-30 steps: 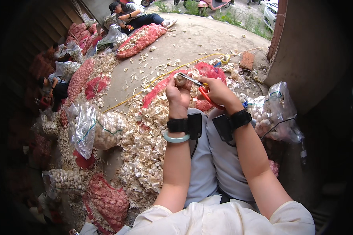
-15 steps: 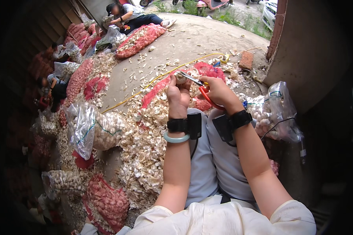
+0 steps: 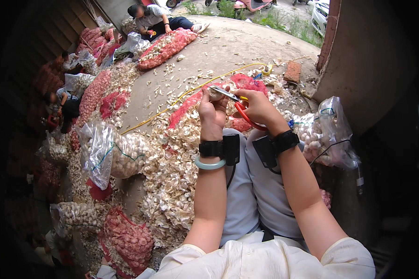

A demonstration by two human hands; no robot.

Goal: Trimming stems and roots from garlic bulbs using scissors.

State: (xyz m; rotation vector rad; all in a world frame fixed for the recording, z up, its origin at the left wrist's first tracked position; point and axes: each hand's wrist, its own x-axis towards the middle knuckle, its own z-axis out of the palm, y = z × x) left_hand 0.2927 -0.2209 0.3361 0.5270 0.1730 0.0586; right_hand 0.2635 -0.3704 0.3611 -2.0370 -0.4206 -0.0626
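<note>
In my left hand [image 3: 212, 111] is a pale garlic bulb [image 3: 214, 94], held up by the fingertips and partly hidden by them. My right hand [image 3: 258, 109] is wrapped round the red handles of a pair of scissors [image 3: 244, 114]. The metal blades point left and lie against the top of the bulb; whether they touch its skin or cut into it I cannot tell. Just beyond my hands lies red mesh netting [image 3: 247, 83]. Below and to the left spreads a heap of garlic peelings [image 3: 172, 186].
Clear plastic bags of garlic stand at my left [image 3: 125, 153] and right [image 3: 314, 139]. A yellow cord [image 3: 158, 115] crosses the concrete floor, and a brick [image 3: 292, 71] lies near the wall. A co-worker [image 3: 151, 18] sits by a red mesh sack [image 3: 166, 49]; others are at far left.
The scissors and my right hand have shifted very slightly; my left hand still holds the garlic bulb. The far co-worker has sat up and reached a hand to the red sack.
</note>
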